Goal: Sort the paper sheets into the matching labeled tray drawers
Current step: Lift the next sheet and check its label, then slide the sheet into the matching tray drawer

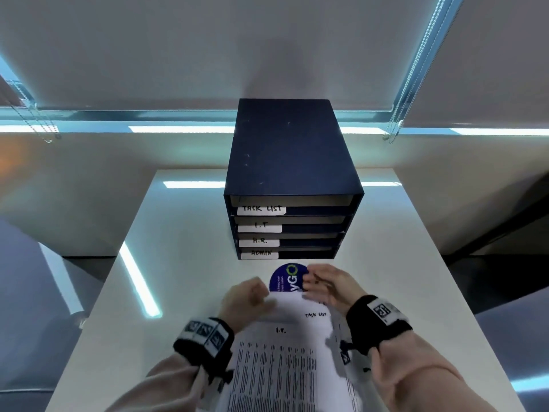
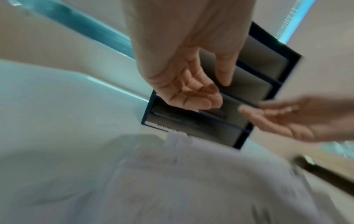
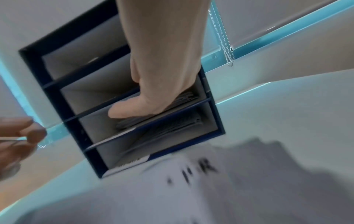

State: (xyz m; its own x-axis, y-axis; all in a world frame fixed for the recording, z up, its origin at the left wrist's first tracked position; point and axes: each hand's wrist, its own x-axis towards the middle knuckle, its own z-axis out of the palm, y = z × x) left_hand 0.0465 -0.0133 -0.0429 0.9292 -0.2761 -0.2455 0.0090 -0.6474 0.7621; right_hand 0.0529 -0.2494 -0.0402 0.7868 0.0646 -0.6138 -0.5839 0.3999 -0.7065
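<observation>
On the white tabletop (image 1: 184, 263), near its far edge, stands a dark blue four-drawer paper tray unit (image 1: 291, 150) with handwritten white labels: TASK LIST (image 1: 261, 209), I.T (image 1: 259, 226), H.R. (image 1: 259, 241) and ADMIN (image 1: 259, 253), top to bottom. Just in front of it lies a loose stack of white printed sheets (image 1: 276, 364); the top sheet is marked I.T., and one beneath it reads TASK LIST. A round blue sticker (image 1: 286, 276) shows beyond the stack.

The person's left hand (image 1: 248, 298) has its grip curled, apparently pinching the far edge of the top sheet, though blur makes this uncertain. The right hand (image 1: 329, 288) hovers beside it, fingers relaxed and apart, holding nothing.

The right wrist view shows printed paper already lying in the two lower drawers. The sorting seems partly done, with several sheets left.
</observation>
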